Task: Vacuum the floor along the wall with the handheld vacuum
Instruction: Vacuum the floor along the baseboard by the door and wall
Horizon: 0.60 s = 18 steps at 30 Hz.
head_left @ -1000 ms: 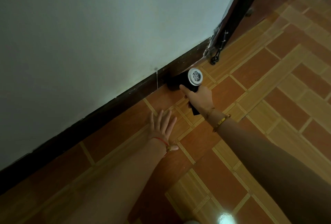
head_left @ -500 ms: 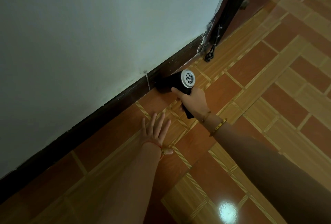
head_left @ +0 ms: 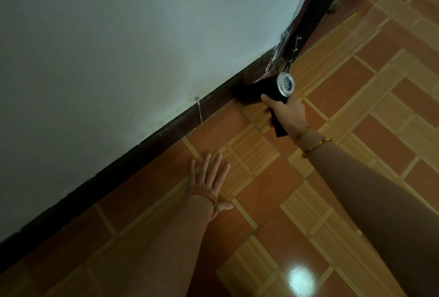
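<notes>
My right hand (head_left: 286,112) grips the handle of a black handheld vacuum (head_left: 263,91) with a round silver vent at its rear. Its nozzle end presses against the dark baseboard (head_left: 166,128) where the white wall (head_left: 130,47) meets the tiled floor (head_left: 261,189). My left hand (head_left: 209,180) lies flat on the floor with fingers spread, palm down, holding nothing, a short way nearer to me than the vacuum.
A dark door frame (head_left: 316,9) rises at the wall's far end, just beyond the vacuum, with a small chain or cord hanging at its foot. Orange and striped tan tiles stretch to the right. A light reflection (head_left: 300,277) shines on the floor near me.
The vacuum and my right hand have slid along the baseboard toward the door frame. My left hand stays flat on the floor.
</notes>
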Each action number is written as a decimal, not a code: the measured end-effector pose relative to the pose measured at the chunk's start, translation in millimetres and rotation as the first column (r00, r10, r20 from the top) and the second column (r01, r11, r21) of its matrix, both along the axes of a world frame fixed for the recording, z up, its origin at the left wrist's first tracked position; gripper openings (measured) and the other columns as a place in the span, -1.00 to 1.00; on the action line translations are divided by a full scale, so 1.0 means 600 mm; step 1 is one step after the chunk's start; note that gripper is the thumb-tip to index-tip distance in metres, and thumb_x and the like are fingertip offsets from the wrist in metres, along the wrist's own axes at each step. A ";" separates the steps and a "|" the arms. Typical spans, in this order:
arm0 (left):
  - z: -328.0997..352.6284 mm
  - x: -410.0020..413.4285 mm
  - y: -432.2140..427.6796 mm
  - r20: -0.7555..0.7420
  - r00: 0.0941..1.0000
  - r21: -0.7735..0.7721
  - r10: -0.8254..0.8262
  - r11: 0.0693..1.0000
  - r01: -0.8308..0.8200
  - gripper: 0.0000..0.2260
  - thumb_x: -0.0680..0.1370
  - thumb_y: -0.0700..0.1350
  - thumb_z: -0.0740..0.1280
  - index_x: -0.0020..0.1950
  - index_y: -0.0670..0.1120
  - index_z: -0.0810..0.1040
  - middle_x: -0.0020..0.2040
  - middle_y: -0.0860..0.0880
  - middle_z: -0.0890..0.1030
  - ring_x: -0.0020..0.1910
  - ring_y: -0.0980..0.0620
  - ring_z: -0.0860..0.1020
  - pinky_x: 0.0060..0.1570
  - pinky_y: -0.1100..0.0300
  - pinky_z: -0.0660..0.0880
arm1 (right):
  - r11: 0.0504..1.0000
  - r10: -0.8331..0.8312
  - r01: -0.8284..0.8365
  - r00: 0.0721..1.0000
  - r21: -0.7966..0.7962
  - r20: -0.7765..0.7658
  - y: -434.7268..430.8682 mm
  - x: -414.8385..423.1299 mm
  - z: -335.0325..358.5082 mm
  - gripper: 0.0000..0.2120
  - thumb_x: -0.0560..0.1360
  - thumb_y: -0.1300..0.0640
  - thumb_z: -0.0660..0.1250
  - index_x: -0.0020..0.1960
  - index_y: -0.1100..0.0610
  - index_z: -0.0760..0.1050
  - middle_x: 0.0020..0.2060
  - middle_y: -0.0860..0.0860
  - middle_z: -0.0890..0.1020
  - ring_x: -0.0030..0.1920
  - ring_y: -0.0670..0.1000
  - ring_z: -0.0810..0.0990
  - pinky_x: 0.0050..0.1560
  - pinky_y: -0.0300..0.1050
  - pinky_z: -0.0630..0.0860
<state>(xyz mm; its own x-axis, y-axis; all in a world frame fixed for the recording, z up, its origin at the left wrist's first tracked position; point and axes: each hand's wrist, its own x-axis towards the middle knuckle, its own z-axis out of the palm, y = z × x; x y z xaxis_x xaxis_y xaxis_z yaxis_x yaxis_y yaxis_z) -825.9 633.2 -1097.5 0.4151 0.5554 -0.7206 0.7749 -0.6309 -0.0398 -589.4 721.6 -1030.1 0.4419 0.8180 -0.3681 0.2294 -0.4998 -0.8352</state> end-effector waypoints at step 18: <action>0.006 -0.002 0.002 -0.006 1.000 -0.020 -0.003 1.000 0.003 -0.11 0.47 0.48 -0.06 0.34 0.03 -0.64 0.35 -0.08 -0.67 0.37 -0.19 -0.59 0.37 -0.32 -0.42 | 1.000 0.019 -0.019 1.000 0.025 -0.021 -0.021 -0.026 -0.008 -0.71 0.50 0.01 0.45 0.02 0.23 0.54 -0.28 0.14 0.66 -0.53 0.00 0.55 -0.40 -0.14 0.61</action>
<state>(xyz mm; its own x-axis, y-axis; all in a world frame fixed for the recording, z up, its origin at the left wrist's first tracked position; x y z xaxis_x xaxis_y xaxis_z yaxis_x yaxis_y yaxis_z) -826.8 634.4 -1094.0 0.4122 0.5392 -0.7344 0.7726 -0.6341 -0.0319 -605.0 709.2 -1034.9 0.4186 0.8353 -0.3564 0.2209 -0.4743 -0.8522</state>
